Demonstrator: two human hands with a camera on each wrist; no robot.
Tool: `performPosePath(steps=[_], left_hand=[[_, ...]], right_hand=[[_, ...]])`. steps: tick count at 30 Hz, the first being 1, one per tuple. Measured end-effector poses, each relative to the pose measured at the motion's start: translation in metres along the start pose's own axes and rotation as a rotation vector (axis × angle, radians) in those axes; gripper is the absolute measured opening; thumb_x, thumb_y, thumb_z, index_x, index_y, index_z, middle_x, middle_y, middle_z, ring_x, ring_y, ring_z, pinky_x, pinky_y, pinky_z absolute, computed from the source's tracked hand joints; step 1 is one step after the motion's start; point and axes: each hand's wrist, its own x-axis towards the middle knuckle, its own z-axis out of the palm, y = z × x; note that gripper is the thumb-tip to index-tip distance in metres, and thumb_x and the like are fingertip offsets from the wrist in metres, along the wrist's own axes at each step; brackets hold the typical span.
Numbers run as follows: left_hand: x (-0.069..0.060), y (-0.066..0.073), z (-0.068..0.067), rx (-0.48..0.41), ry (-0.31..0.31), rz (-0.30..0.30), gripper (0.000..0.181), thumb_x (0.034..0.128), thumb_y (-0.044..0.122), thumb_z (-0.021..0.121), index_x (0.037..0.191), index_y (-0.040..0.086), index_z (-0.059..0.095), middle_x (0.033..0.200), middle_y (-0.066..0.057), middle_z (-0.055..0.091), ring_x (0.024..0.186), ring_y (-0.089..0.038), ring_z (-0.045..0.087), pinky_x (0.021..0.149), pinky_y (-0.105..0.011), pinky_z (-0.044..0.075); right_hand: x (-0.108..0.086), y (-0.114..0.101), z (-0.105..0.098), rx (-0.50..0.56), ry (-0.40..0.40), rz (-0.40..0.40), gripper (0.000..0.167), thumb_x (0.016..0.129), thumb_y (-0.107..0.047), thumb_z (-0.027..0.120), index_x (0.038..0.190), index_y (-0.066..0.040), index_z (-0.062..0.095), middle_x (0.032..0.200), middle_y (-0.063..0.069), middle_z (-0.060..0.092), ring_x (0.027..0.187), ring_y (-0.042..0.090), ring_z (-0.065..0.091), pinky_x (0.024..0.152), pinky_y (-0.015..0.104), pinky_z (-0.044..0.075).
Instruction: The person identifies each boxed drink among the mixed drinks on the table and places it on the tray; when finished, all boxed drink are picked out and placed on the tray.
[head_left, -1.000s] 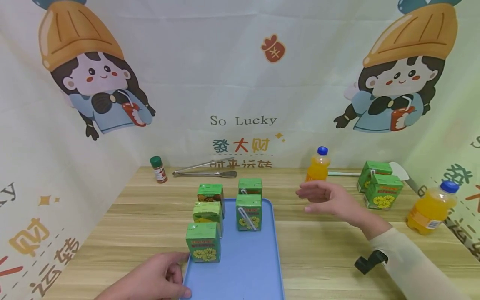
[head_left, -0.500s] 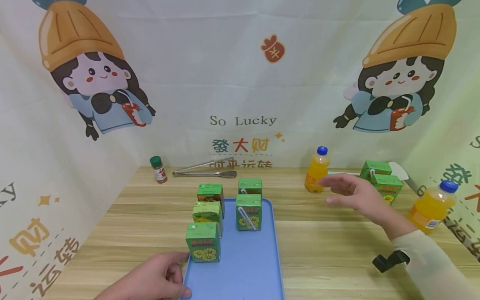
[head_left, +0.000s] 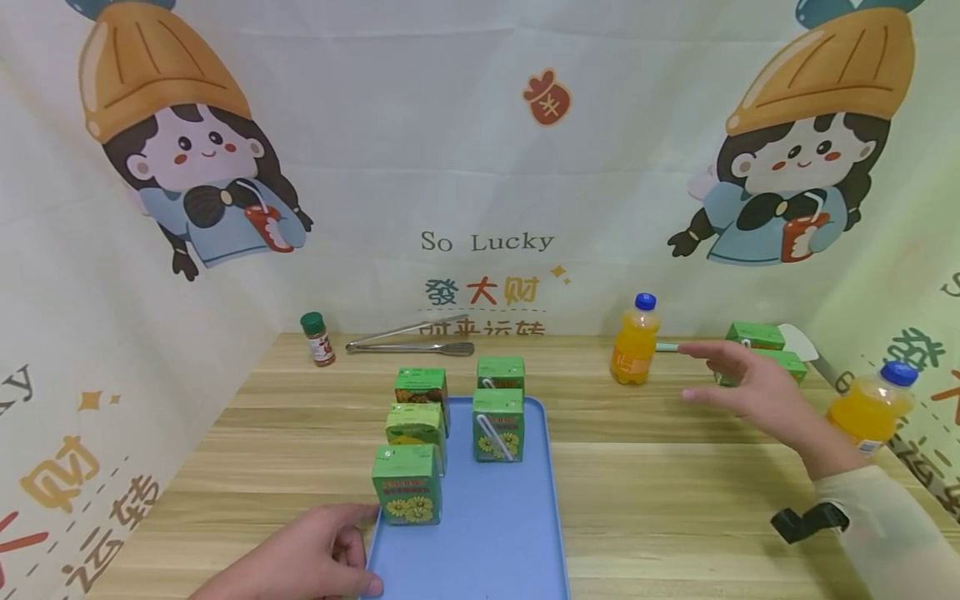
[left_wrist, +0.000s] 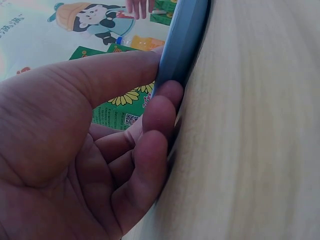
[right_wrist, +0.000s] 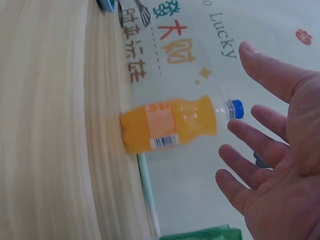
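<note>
My left hand [head_left: 318,550] holds the left edge of the blue tray [head_left: 498,525]; in the left wrist view its thumb and curled fingertips pinch the tray rim [left_wrist: 182,42]. Several green drink cartons stand on the tray: a front left carton [head_left: 408,492], others behind it, and a right carton [head_left: 498,429] with a straw. My right hand [head_left: 757,396] hovers over the table with fingers spread, holding nothing, in front of two green cartons [head_left: 780,362] that it partly hides. An orange bottle [head_left: 633,346] stands left of it, also visible as a bottle [right_wrist: 172,125] in the right wrist view.
A second orange bottle [head_left: 870,408] is at the far right, partly behind my right wrist. Metal tongs [head_left: 412,347] and a green-capped spice jar [head_left: 318,342] are at the back left. A pale spatula [head_left: 797,340] lies behind the right cartons.
My right hand has moved to the right, away from the front of the orange bottle to the two cartons at the right. My left hand has stayed on the tray edge.
</note>
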Motion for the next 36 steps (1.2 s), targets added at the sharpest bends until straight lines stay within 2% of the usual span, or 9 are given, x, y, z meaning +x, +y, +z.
performPosePath(steps=[1, 2, 7, 12, 18, 31, 36], left_hand=[[0.0, 0.0, 0.0, 0.001, 0.001, 0.0, 0.091, 0.0927, 0.016, 0.091, 0.153, -0.028, 0.039, 0.082, -0.006, 0.071, 0.071, -0.016, 0.064, 0.062, -0.026, 0.05], [0.0, 0.0, 0.0, 0.0, 0.001, 0.001, 0.091, 0.0927, 0.016, 0.091, 0.153, -0.028, 0.039, 0.082, -0.006, 0.071, 0.071, -0.016, 0.064, 0.062, -0.026, 0.05], [0.0, 0.001, 0.0, 0.005, 0.004, 0.005, 0.092, 0.0925, 0.017, 0.091, 0.153, -0.029, 0.038, 0.082, -0.006, 0.071, 0.071, -0.016, 0.064, 0.062, -0.026, 0.05], [-0.001, 0.001, -0.001, 0.021, 0.003, 0.012, 0.093, 0.0929, 0.019, 0.091, 0.152, -0.03, 0.038, 0.083, -0.006, 0.071, 0.072, -0.016, 0.065, 0.064, -0.027, 0.051], [0.0, 0.0, 0.0, 0.02, 0.004, 0.017, 0.093, 0.0926, 0.018, 0.091, 0.152, -0.03, 0.037, 0.082, -0.006, 0.071, 0.072, -0.017, 0.065, 0.064, -0.027, 0.051], [-0.001, 0.003, 0.001, 0.01, 0.003, -0.005, 0.094, 0.092, 0.02, 0.091, 0.154, -0.027, 0.039, 0.083, -0.006, 0.072, 0.074, -0.018, 0.067, 0.064, -0.027, 0.053], [-0.001, 0.004, 0.0, 0.003, 0.0, -0.016, 0.095, 0.0923, 0.021, 0.092, 0.155, -0.027, 0.038, 0.084, -0.007, 0.072, 0.075, -0.02, 0.067, 0.064, -0.027, 0.052]], right_hand=[[0.0, 0.001, -0.002, -0.009, 0.005, 0.004, 0.069, 0.099, -0.035, 0.088, 0.156, -0.007, 0.06, 0.159, 0.021, 0.059, 0.147, 0.052, 0.052, 0.118, 0.071, 0.041], [0.0, 0.002, -0.004, -0.013, 0.009, 0.008, 0.071, 0.099, -0.034, 0.088, 0.157, -0.006, 0.059, 0.16, 0.024, 0.057, 0.147, 0.055, 0.05, 0.117, 0.075, 0.039], [0.001, 0.004, -0.013, -0.066, 0.022, 0.038, 0.08, 0.099, -0.035, 0.088, 0.162, -0.003, 0.052, 0.166, 0.031, 0.047, 0.147, 0.061, 0.045, 0.114, 0.081, 0.037], [0.001, 0.007, -0.02, -0.138, 0.05, 0.065, 0.084, 0.097, -0.04, 0.09, 0.163, -0.003, 0.052, 0.17, 0.033, 0.041, 0.145, 0.064, 0.044, 0.111, 0.083, 0.037], [0.001, 0.013, -0.026, -0.205, 0.076, 0.065, 0.086, 0.095, -0.041, 0.091, 0.161, -0.002, 0.052, 0.167, 0.033, 0.044, 0.145, 0.061, 0.042, 0.11, 0.084, 0.036], [0.002, 0.026, -0.031, -0.296, 0.119, -0.04, 0.078, 0.092, -0.03, 0.095, 0.152, 0.004, 0.059, 0.152, 0.036, 0.053, 0.129, 0.056, 0.051, 0.101, 0.081, 0.046], [0.002, 0.03, -0.033, -0.322, 0.109, -0.045, 0.078, 0.091, -0.027, 0.096, 0.151, 0.006, 0.058, 0.15, 0.038, 0.054, 0.128, 0.057, 0.051, 0.101, 0.081, 0.046]])
